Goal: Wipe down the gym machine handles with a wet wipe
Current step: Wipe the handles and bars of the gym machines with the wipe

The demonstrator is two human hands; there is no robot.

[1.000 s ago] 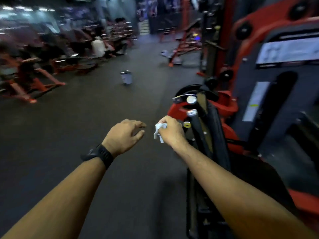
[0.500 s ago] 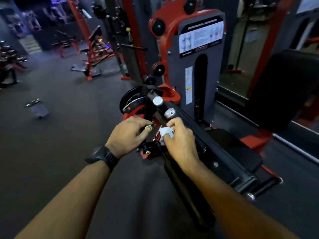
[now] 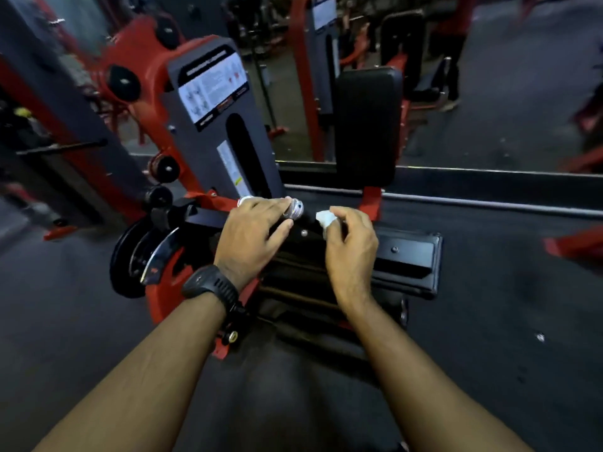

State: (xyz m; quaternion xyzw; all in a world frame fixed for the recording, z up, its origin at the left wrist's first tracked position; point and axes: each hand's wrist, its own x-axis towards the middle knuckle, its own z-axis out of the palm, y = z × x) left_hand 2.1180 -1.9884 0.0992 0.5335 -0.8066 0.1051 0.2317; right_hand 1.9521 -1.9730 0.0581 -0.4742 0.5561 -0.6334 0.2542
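Black wristwatch (image 3: 208, 285), dark gym floor (image 3: 522, 321), black back pad (image 3: 365, 125)

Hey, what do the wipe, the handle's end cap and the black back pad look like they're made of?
The wipe is white, soft and crumpled: likely nonwoven fabric or paper. The end cap is silver with bright highlights: probably polished or chromed metal. The back pad is matte black with rounded edges and a faint sheen: probably vinyl over foam, though blur hides its texture.

Dim gym, dark speckled floor (image 3: 509, 327)
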